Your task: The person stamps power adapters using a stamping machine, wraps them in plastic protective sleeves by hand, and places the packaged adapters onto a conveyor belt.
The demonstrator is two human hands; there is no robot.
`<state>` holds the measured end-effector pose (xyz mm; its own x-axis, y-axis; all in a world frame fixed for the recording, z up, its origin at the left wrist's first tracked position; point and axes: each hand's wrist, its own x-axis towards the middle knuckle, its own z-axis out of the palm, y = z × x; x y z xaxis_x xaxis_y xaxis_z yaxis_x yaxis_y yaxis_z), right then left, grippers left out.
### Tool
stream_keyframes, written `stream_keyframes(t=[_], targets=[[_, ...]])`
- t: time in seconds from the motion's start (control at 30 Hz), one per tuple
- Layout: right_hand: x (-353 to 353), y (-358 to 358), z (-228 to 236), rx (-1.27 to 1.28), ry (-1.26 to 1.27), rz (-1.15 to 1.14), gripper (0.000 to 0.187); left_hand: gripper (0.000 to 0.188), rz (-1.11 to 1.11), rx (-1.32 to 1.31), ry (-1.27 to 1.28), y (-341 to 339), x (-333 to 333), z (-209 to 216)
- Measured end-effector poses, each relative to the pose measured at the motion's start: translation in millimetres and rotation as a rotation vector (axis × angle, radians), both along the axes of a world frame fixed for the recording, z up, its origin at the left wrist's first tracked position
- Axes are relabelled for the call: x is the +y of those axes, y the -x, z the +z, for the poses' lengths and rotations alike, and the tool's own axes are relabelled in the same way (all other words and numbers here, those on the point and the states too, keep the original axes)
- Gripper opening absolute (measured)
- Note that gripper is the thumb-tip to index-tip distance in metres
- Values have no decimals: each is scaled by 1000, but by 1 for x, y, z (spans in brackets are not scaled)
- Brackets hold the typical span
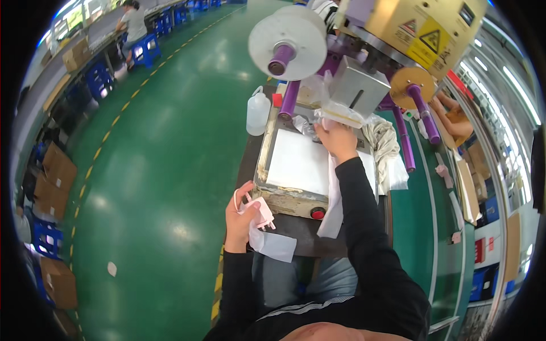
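Observation:
My left hand [238, 219] grips a white plug adapter [260, 212] with a thin white cord looped at its top, at the near left edge of the work plate. A white plastic bag [274, 244] hangs below the adapter. My right hand [336, 140] reaches forward and pinches clear plastic film [340, 116] just under the grey metal sealing head [357, 88]. The white work plate [296, 162] lies between my hands. A long white strip [333, 204] runs from my right hand down over the machine's front edge.
A red button [318, 213] sits on the machine's front edge. A big white film roll [288, 42] on a purple spindle and a yellow machine housing [424, 31] stand behind. A translucent bottle [257, 112] stands at left. A crumpled cloth [385, 145] lies right. Another person [134, 23] sits far left.

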<state>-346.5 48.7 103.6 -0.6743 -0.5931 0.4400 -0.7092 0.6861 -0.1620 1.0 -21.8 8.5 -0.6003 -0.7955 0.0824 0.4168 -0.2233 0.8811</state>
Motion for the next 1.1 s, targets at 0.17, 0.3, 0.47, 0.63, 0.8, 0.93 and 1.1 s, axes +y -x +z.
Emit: stream_keyframes(t=[0.17, 0.3, 0.47, 0.63, 0.8, 0.93, 1.1], targets=[[30, 43, -5, -119, -137, 156, 89, 51, -105, -85, -3, 16, 4, 13], [107, -1, -6, -37, 194, 367, 80, 48, -26, -145, 70, 2, -1, 12], [218, -130, -78, -1103, 1436, -39, 68, 50, -80, -144, 69, -4, -19, 4], [277, -209, 28, -350, 153, 181, 101, 53, -145, -103, 114, 2, 43, 50], [279, -223, 57, -1394, 941, 805, 93, 71, -453, 310, 702, 44, 213, 174], [504, -248, 120, -892, 903, 237, 60, 69, -897, 682, 1282, 54, 314, 241], [789, -416, 123, -345, 1029, -636, 59, 54, -1468, 620, 1272, 72, 347, 184]])
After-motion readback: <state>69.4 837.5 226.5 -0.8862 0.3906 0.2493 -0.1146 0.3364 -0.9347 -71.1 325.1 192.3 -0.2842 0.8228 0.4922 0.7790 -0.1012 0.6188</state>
